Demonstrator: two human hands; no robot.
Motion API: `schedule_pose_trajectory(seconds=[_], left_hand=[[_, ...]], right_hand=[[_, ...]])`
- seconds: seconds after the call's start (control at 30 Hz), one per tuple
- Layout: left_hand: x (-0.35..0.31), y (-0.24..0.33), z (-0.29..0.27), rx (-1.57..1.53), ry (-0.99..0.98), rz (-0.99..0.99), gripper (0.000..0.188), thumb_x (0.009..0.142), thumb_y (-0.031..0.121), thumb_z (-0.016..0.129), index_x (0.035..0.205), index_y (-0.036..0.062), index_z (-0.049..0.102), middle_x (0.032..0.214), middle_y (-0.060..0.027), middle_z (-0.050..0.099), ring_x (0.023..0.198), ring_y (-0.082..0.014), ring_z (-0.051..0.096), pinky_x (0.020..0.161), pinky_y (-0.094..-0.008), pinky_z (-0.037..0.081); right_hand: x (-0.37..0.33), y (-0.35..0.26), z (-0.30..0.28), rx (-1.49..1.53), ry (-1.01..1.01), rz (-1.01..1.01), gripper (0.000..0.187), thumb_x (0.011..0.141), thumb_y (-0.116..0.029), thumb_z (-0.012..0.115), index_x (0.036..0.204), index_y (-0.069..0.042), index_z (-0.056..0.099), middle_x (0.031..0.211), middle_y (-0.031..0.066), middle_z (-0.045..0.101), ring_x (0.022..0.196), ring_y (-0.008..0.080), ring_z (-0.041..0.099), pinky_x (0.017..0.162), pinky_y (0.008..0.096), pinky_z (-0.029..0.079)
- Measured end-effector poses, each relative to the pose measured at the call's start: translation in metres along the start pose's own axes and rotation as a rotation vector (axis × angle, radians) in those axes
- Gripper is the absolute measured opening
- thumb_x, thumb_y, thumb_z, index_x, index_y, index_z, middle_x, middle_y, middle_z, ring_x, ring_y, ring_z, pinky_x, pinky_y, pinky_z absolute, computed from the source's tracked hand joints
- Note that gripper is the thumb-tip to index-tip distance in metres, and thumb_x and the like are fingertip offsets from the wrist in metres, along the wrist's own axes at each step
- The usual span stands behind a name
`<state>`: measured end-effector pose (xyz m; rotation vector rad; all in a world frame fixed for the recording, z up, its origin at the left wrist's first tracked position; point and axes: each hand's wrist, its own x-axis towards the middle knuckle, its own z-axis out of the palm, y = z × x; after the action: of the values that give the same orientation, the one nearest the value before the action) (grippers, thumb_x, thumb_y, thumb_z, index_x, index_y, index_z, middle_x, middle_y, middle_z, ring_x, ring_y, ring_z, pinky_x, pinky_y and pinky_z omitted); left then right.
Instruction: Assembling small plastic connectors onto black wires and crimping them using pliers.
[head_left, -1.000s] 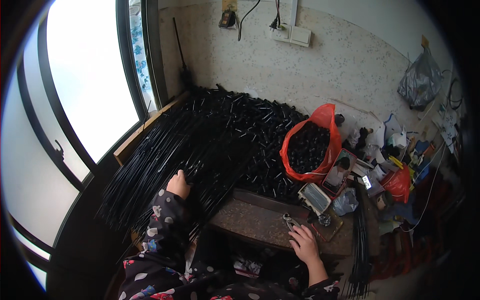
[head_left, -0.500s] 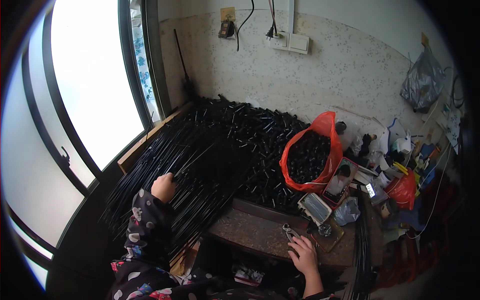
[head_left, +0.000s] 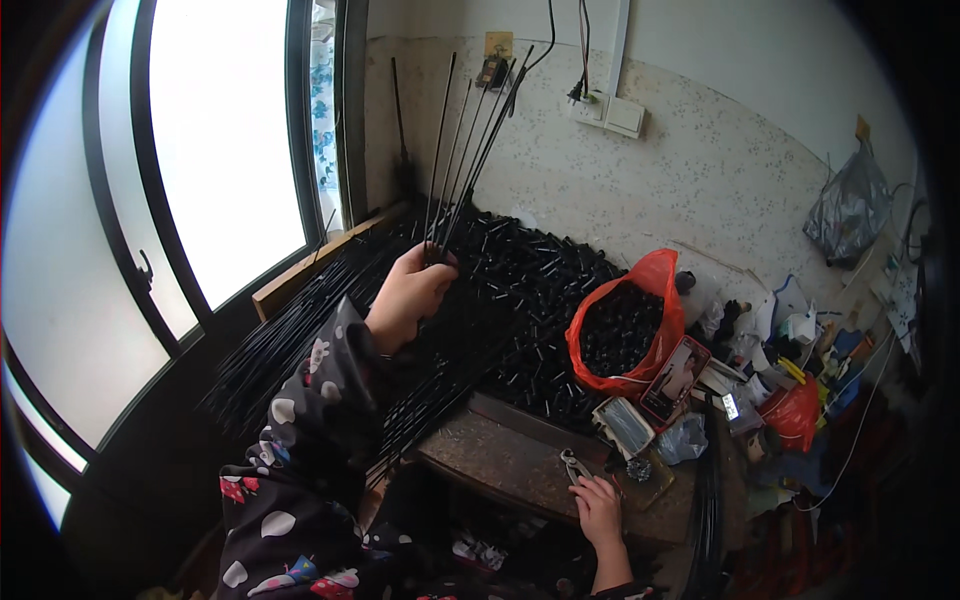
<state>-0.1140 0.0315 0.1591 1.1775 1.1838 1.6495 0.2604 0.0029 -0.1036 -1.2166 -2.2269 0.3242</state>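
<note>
Speckled pale wallpaper (head_left: pixel 740 215) rises behind your brown wooden desk (head_left: pixel 500 455). Your left hand (head_left: pixel 410 290) holds several long, thin black rods (head_left: pixel 441 145) – fingers closed around them, rods fanning above your fist. Your right hand (head_left: pixel 600 507) lies over grey metal pliers (head_left: pixel 571 464) on the desk – how tightly its fingers close, you can't tell.

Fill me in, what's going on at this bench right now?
The person's left hand holds up a small bunch of thin black rods, their upper ends fanned apart. The right hand lies over the handles of metal pincers on the bench; whether it grips them is hard to tell. A pile of similar rods lies to the left, beside a heap of short black pieces. Right of that heap stands an open red bag holding dark pieces.
</note>
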Motion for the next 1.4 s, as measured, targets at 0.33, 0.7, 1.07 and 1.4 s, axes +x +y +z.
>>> schedule_pose_trajectory(seconds=[0.33,0.7,1.07,1.4], left_hand=[[-0.014,-0.114,0.099,-0.225,0.062,0.168,0.012,0.082,0.013,0.06,0.079,0.0059,0.051,0.062,0.0032,0.049,0.052,-0.0051,0.045,0.048,-0.0195,0.036],[-0.064,-0.117,0.116,-0.669,-0.259,-0.167,0.019,0.089,0.016,0.054,0.103,0.0029,0.055,0.075,-0.0021,0.059,0.062,-0.0092,0.053,0.06,-0.0227,0.045],[-0.046,-0.145,-0.055,1.336,0.082,0.089,0.027,0.074,0.026,0.067,0.082,0.0006,0.063,0.081,-0.0156,0.062,0.072,-0.028,0.062,0.064,-0.0347,0.05],[-0.045,-0.145,-0.141,1.732,0.309,0.19,0.004,0.078,0.003,0.049,0.082,0.0041,0.049,0.078,-0.0135,0.054,0.075,-0.0307,0.059,0.059,-0.0391,0.049]], right_hand=[[-0.016,-0.01,-0.028,-0.175,-0.014,0.0,0.019,0.075,-0.008,0.062,0.093,-0.01,0.066,0.107,0.0067,0.061,0.108,0.0291,0.05,0.089,0.0392,0.041],[0.042,-0.131,0.003,0.532,0.131,0.031,0.073,0.075,-0.002,0.063,0.135,-0.004,0.022,0.108,0.015,0.054,0.09,0.0238,0.059,0.077,0.033,0.047],[0.029,-0.128,-0.025,1.319,0.015,0.324,0.02,0.094,-0.017,0.041,0.107,-0.002,0.047,0.058,0.0022,0.044,0.037,0.0064,0.034,0.037,0.0196,0.03],[0.04,-0.138,-0.057,1.281,0.04,0.17,0.025,0.093,-0.019,0.045,0.11,0.0,0.047,0.063,0.0042,0.051,0.042,0.0051,0.038,0.04,0.0167,0.031]])
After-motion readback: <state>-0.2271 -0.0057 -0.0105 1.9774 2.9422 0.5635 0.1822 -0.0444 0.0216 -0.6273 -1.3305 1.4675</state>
